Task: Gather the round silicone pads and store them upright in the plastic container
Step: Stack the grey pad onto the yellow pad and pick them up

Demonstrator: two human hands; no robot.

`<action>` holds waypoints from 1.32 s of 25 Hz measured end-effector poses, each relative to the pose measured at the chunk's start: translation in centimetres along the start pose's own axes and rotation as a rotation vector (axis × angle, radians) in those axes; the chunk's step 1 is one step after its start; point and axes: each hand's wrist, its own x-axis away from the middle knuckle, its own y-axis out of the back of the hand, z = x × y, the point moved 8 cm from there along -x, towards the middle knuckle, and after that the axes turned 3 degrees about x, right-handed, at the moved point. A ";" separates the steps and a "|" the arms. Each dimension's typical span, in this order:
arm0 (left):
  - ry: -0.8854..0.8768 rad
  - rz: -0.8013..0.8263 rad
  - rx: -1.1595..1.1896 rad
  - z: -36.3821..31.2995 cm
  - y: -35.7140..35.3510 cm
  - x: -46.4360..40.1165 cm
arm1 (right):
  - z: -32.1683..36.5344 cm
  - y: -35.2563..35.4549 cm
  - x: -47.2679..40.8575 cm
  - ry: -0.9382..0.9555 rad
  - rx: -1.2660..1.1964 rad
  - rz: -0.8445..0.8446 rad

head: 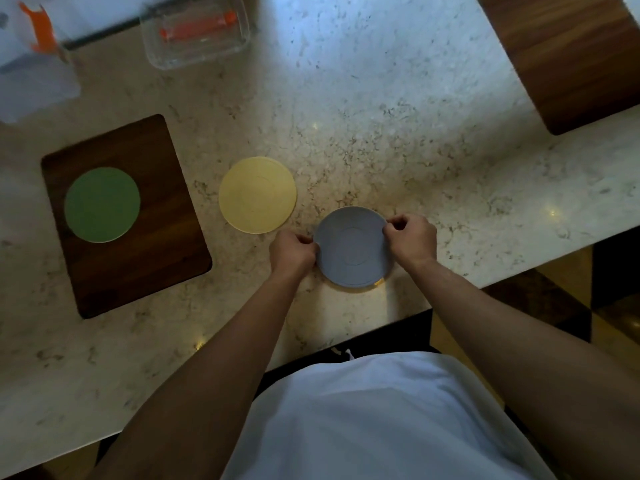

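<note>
A grey round silicone pad [351, 249] lies near the counter's front edge, with a sliver of a yellow pad showing under its lower rim. My left hand [292, 252] pinches its left edge and my right hand [412, 239] pinches its right edge. A pale yellow pad [257, 195] lies flat on the counter to the left. A green pad [102, 204] rests on a dark wooden board [145, 271] further left. The clear plastic container [195, 32] stands at the back, with something orange-red seen through it.
A white appliance with an orange part [33, 57] stands at the back left. A second wooden board [568, 57] lies at the back right. The marble counter [381, 116] ends in a front edge close to my body.
</note>
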 end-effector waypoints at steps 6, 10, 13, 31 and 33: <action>-0.139 -0.069 -0.210 -1.4 0.2 0.5 | 0.6 0.5 0.2 0.054 0.071 -0.031; -0.152 -0.069 -0.282 -1.8 0.0 0.2 | 1.0 1.1 0.5 0.057 0.132 -0.071; -0.147 -0.057 -0.299 -2.0 -0.1 0.1 | 0.9 1.3 0.8 0.029 0.155 -0.079; -0.034 0.030 -0.166 -1.0 0.1 -1.1 | 0.8 0.2 0.9 -0.067 0.175 0.097; -0.014 0.037 -0.095 -0.8 0.3 -1.3 | 0.7 0.3 0.9 -0.073 0.165 0.106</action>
